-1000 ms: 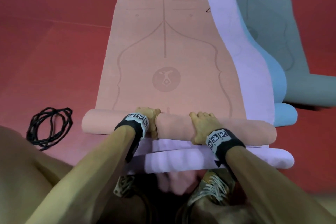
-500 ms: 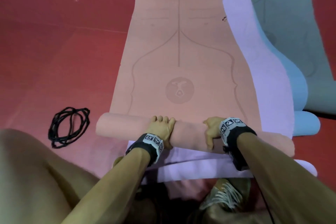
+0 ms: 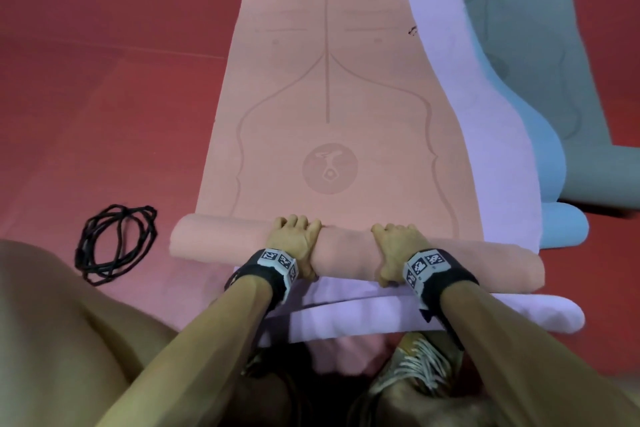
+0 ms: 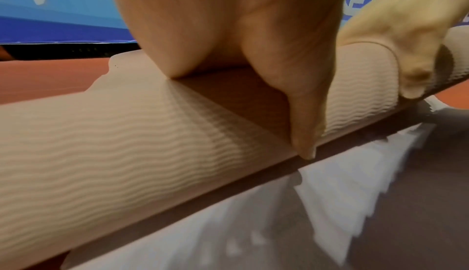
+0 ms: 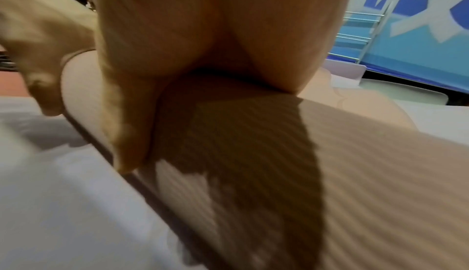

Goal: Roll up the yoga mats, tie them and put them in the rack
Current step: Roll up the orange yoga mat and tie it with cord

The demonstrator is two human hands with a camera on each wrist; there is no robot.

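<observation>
A salmon-pink yoga mat (image 3: 329, 97) lies flat on the floor, its near end wound into a roll (image 3: 346, 253). My left hand (image 3: 294, 239) and right hand (image 3: 394, 250) both grip the middle of that roll, fingers curled over its top and thumbs down its near side. The left wrist view shows the ribbed roll (image 4: 127, 154) under my left thumb (image 4: 302, 114), with the right hand (image 4: 406, 43) beyond. In the right wrist view my right hand (image 5: 203, 33) presses on the roll (image 5: 355, 174). A coil of black cord (image 3: 116, 243) lies on the floor to the left.
Under the pink mat lies a lilac mat (image 3: 485, 114), then a blue mat (image 3: 547, 166) and a grey-green mat (image 3: 554, 28) to the right, all on red floor (image 3: 104, 97). My shoes (image 3: 419, 367) are just behind the roll. A metal frame (image 5: 360, 39) stands by the blue wall.
The roll has moved slightly forward toward the round logo. Both hands have shifted their grip and stay on its middle.
</observation>
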